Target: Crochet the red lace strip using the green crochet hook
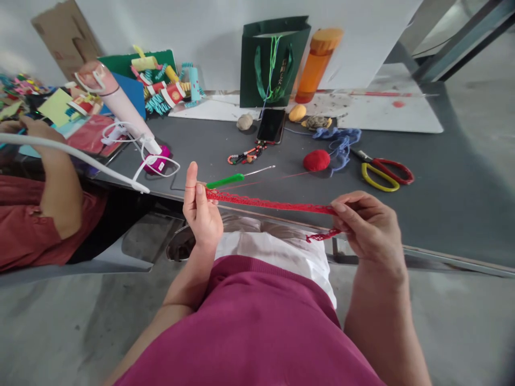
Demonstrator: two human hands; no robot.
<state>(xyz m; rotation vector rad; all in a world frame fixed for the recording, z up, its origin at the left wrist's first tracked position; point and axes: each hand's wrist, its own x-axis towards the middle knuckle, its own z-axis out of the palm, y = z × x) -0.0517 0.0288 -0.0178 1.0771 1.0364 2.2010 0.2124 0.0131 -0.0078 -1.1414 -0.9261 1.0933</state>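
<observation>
A narrow red crocheted strip (269, 203) is stretched between my two hands above the table's front edge. My left hand (203, 214) pinches one end, its index finger raised with red yarn looped round it. My right hand (368, 228) pinches the strip near the other end, and a short tail hangs below the fingers. A crochet hook with a green handle (226, 180) lies on the table just beyond my left hand. From the red yarn ball (316, 160) a thin strand runs left toward that hand.
Red-and-yellow-handled scissors (388, 172) lie right of tangled blue yarn (344, 145). Behind are a phone (271, 126), a green paper bag (249, 69) and an orange bottle (316, 67). At left stand a pink bottle (124, 102), a white cable (151, 159) and a co-worker's arm (60, 182).
</observation>
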